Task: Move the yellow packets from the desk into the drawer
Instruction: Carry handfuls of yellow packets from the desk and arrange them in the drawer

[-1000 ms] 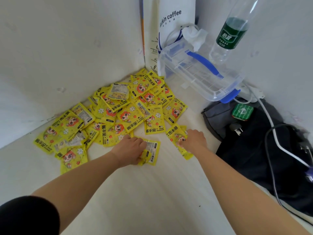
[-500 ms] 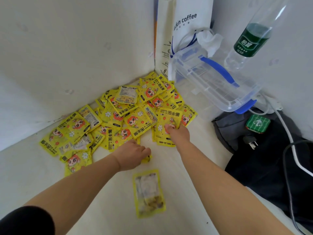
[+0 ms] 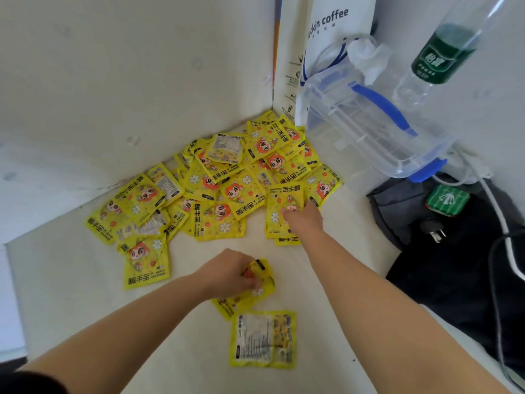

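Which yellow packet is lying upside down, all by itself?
The lone packet nearest the camera, just below the left hand: its pale printed back faces up, apart from the pile.

Bright, soft, even daylight; source can't be told. Shadows faint, only thin dark edges under the yellow packets (image 3: 227, 191) and the arms. Slight glare on the clear plastic box (image 3: 377, 129) at 1 o'clock. Strong wide-angle bend twd the edges: water bottle (image 3: 437, 61) at 1–2 o'clock leans and stretches, wall corner lines curve. Centre fairly sharp, print on packets readable; forearms at 6–7 o'clock soft. Dark bag (image 3: 454, 268) at 3–4 o'clock loses detail.
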